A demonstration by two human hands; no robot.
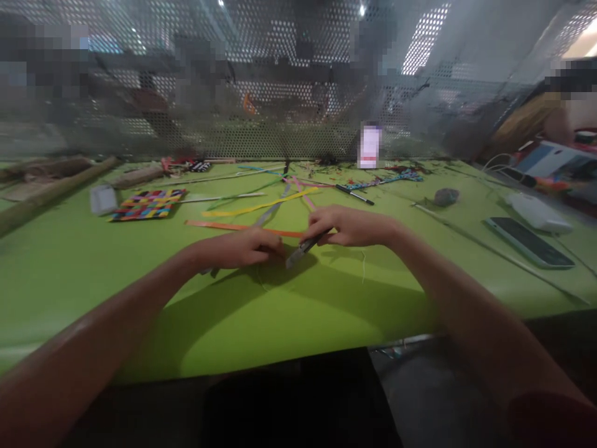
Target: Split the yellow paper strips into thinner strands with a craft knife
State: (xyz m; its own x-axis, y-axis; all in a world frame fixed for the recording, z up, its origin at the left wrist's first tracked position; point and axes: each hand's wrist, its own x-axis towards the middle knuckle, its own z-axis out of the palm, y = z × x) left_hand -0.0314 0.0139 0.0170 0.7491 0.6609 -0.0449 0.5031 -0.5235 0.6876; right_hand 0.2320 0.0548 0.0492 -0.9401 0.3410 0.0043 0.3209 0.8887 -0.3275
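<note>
We see both hands meeting near the middle of the green table (93, 274), a little back from its near edge. The right hand (349, 227) is curled around a small dark knife (303, 247), whose grey tip slants down toward the left hand and sticks out just past the fingers. The left hand (242, 249) lies closed and flat on the table, pressing on something we cannot make out; its fingertips sit just beside the knife's tip. An orange strip (242, 228) runs along the table right behind both hands, with a yellow strip (261, 205) beyond it. Toward the far left corner lies a woven mat (148, 205). Near the right edge rests a phone (529, 241).
</note>
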